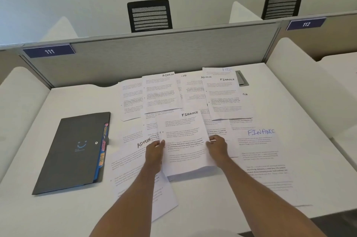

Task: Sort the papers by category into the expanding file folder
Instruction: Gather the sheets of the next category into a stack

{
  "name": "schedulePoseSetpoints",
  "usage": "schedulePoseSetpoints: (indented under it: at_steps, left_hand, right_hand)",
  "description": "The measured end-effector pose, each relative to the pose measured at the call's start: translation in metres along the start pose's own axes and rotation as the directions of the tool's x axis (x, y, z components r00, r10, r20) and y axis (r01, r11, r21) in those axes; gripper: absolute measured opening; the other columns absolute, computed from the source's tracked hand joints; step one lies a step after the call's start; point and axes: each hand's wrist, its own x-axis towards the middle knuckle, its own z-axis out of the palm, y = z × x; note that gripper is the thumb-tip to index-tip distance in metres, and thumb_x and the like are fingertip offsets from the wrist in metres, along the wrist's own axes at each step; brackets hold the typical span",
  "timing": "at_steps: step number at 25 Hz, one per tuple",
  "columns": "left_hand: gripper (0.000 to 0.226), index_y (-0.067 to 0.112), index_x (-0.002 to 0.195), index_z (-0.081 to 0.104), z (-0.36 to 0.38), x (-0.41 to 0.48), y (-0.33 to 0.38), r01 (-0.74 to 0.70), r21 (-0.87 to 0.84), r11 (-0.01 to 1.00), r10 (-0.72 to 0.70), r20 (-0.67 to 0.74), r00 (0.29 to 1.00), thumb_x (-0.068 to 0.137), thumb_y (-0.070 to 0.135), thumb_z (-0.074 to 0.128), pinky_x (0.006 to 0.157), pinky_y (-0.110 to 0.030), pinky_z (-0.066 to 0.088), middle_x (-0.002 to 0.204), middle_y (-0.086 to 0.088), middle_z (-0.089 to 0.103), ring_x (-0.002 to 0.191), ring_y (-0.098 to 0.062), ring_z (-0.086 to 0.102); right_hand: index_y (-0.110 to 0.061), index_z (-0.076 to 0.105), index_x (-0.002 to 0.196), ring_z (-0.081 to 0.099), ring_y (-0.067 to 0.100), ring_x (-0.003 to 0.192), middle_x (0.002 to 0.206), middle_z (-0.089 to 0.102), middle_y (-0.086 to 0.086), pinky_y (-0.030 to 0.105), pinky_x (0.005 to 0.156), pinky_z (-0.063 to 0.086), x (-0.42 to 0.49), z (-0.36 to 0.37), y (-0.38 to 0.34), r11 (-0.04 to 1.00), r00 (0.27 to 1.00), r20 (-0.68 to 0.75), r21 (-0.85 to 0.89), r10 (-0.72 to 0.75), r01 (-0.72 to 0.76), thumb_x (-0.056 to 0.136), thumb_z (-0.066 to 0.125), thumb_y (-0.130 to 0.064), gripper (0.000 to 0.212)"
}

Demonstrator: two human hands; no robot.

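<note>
Papers [162, 91] marked ADMIN, FINANCE and HR lie overlapping across the middle and right of the white counter [58, 215]. At the centre of the frame we hold a FINANCE stack [185, 140] by its side edges, our left grip [154, 149] and right grip [217, 146] each clamped on it. At the left of the frame the dark expanding file folder [73, 151] lies flat and closed, its coloured tabs facing the papers.

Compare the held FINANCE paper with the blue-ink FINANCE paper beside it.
The held FINANCE paper has small black lettering; the blue-ink FINANCE paper, large blue. The left hand and right hand grip the held one's sides; the blue-ink one lies flat, untouched. Both are white printed pages.
</note>
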Motion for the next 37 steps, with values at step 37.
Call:
schedulePoseSetpoints:
  at_steps: [37]
  left_hand:
    - [0.014, 0.019, 0.093, 0.081, 0.050, 0.055, 0.001, 0.015, -0.042, 0.999, -0.017, -0.054, 0.998, 0.093, 0.008, 0.073, 0.098, -0.057, 0.059, 0.097, -0.004, 0.083, 0.100, -0.036, 0.077]
  right_hand:
    - [-0.012, 0.056, 0.130, 0.059, 0.024, 0.114, 0.123, 0.064, 0.004, 0.036, 0.086, 0.053, 0.135, -0.049, -0.022, 0.412, 0.844, 0.270, -0.777, -0.463, 0.475, 0.097, 0.059, -0.042, 0.044]
